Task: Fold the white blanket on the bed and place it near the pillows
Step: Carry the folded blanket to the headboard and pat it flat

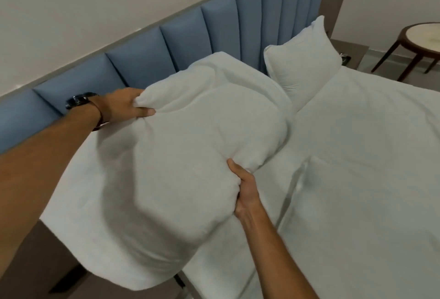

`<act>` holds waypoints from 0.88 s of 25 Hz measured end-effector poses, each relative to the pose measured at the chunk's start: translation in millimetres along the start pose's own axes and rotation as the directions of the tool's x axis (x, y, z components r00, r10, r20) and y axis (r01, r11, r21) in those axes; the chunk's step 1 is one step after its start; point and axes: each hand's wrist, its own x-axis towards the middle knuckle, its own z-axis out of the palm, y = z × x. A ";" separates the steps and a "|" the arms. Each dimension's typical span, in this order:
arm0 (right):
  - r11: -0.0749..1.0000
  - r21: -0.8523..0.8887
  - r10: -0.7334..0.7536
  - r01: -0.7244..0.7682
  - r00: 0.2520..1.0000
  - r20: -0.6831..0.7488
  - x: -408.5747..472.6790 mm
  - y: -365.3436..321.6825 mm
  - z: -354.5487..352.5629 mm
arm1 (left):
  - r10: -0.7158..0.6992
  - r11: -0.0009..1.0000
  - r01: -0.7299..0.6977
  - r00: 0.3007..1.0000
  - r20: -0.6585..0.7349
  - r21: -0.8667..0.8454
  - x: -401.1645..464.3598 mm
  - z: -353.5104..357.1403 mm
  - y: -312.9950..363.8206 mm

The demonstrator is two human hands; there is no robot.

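blanket [190,156]: soft matt cloth | headboard [140,65]: smooth padded leatherette | side table [414,44]: wood

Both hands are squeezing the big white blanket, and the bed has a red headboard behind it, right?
Almost. Both the left hand and the right hand are gripping the bundled white blanket, but the padded headboard behind the bed is blue, not red. The head view shows this.

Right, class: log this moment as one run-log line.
left hand: gripping folded blanket | right hand: gripping blanket | blanket: beside pillow, by headboard | release: not yet
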 end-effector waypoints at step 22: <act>0.989 -0.131 -0.018 -0.062 0.845 -0.535 155.5 234.7 -202.2 | -0.215 0.932 0.245 0.967 0.136 -0.267 174.1 339.0 -122.2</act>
